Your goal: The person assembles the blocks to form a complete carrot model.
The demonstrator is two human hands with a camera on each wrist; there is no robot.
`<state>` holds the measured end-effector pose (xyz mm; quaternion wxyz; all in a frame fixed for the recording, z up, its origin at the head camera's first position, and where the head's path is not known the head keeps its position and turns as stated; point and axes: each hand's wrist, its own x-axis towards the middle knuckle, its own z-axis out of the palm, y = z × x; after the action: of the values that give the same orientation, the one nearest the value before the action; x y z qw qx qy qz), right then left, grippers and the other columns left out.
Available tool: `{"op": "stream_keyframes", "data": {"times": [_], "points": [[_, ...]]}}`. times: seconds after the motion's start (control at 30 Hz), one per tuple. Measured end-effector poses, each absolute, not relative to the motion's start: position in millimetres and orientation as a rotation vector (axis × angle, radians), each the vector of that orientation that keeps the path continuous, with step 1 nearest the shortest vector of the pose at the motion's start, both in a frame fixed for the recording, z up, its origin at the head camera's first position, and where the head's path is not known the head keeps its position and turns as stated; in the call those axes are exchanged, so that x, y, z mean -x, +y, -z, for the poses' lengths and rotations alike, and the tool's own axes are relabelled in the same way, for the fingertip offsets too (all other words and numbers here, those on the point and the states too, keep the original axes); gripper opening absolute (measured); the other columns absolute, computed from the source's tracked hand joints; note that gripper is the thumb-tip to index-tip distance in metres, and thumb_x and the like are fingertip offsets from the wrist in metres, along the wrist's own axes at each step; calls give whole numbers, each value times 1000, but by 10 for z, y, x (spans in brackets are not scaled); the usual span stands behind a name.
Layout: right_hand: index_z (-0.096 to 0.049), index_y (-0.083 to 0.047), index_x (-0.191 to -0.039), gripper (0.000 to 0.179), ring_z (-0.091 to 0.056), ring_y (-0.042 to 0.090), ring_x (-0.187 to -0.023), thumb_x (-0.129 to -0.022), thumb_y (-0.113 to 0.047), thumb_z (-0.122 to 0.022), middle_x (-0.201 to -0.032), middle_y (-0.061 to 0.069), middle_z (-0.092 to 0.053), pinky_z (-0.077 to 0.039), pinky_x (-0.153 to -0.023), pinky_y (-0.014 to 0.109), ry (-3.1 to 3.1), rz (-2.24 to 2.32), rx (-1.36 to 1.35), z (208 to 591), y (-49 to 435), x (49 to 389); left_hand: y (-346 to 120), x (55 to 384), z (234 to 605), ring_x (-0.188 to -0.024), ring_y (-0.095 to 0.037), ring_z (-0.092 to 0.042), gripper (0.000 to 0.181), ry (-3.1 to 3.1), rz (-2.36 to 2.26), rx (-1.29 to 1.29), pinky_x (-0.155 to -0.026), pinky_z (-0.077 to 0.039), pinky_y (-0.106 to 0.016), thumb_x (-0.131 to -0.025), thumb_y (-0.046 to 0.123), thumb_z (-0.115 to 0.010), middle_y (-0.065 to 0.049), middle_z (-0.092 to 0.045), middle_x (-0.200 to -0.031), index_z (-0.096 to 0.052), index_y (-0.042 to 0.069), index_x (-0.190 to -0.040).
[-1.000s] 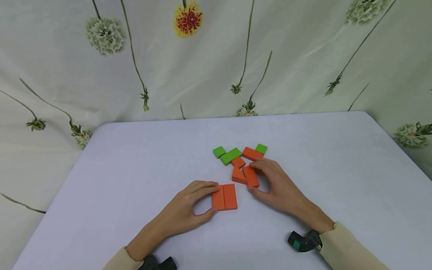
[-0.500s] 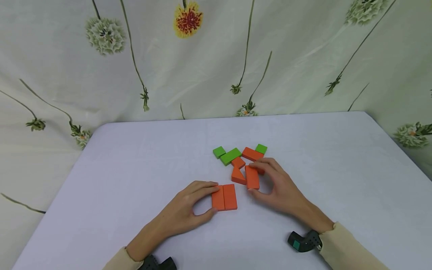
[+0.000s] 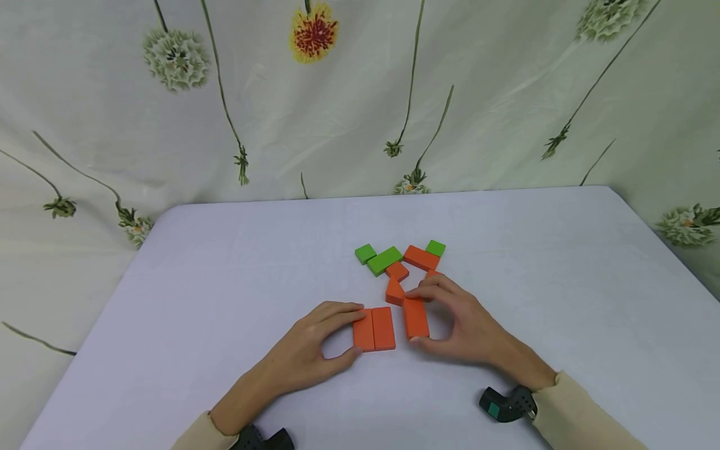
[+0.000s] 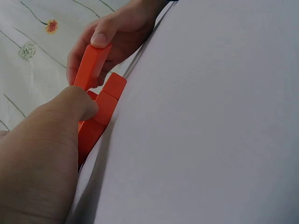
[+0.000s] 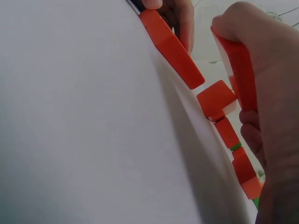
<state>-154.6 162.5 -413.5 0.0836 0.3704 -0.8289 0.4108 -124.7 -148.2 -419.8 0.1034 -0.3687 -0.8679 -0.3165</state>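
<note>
Two rectangular orange blocks lie side by side on the white table, the left one (image 3: 363, 330) and the right one (image 3: 384, 329). My left hand (image 3: 309, 347) pinches the left block by its ends, index finger at the far edge and thumb at the near edge. To the right of this pair, my right hand (image 3: 461, 319) holds another rectangular orange block (image 3: 417, 319) between thumb and fingers. Both wrist views show this held block (image 4: 88, 67) raised and tilted above the pair's level.
Beyond the right hand lies a loose cluster: green blocks (image 3: 385, 260), a long orange block (image 3: 420, 257), a small orange block (image 3: 397, 270) and a triangular orange block (image 3: 395, 292). Another orange block (image 3: 433, 274) is partly hidden by the right hand. A flowered cloth (image 3: 349, 125) hangs behind the table.
My right hand has drawn its orange block out of the cluster, toward me and closer to the pair. My left hand and the pair have stayed in place.
</note>
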Motion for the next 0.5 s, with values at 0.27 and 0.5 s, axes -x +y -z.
{"op": "stream_keyframes", "data": {"times": [0.27,0.5], "points": [[-67,-24,-127,53,-59,7,-112,-79,-30,-90,-123,-9,-61,-55,-97,30,-2474,-1213,-1210,4158,1625,1523,-1492,1247,4201,-130,-11,-57,54,-2576,938,1084,-105,-53,-35,-88,23,-81,3,-61,-140,-65,16,-138],[-69,-25,-125,51,-59,6,-116,-79,-38,-90,-126,-12,-61,-55,-99,30,-2516,-1171,-1232,4161,1604,1503,-1487,1252,4203,-130,-12,-57,55,-2565,931,1091,-105,-53,-36,-87,22,-81,2,-62,-141,-65,15,-139]]}}
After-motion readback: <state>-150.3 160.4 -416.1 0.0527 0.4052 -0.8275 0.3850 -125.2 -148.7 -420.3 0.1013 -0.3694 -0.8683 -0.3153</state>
